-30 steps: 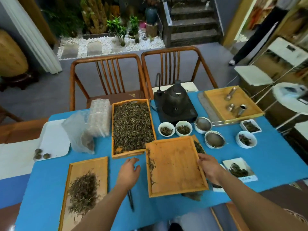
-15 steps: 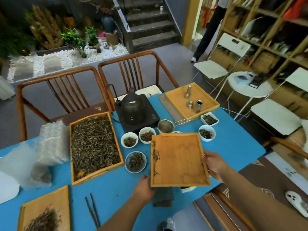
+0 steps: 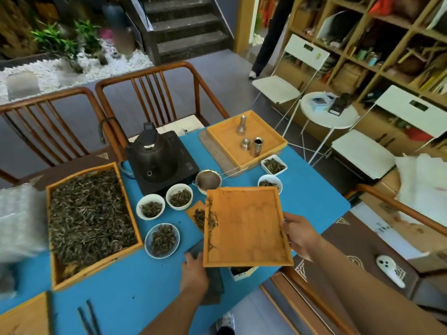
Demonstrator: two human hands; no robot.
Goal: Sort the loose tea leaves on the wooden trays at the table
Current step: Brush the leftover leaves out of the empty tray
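Tray point(image 3: 244, 226), lifted over the blue surface point(image 3: 145, 286), pinched by right hand point(image 3: 298, 234); left hand point(image 3: 193, 272) beneath its corner, grip unclear. Bowls point(image 3: 162, 240), kettle point(image 3: 154, 153) crowd nearby.

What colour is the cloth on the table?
Bright blue tablecloth, seen best in the head view.

table cloth point(image 3: 302, 189): plain bright blue. held tray point(image 3: 246, 228): orange-yellow wood, dark green-brown leaves along its left edge. big tray point(image 3: 55, 269) left of held tray: same orange wood, full of dark olive leaves with pale strands. bowls point(image 3: 150, 206) between them: white. kettle point(image 3: 151, 151) behind bowls: black. mat point(image 3: 362, 257) right of held tray: brown with cream line ornament.
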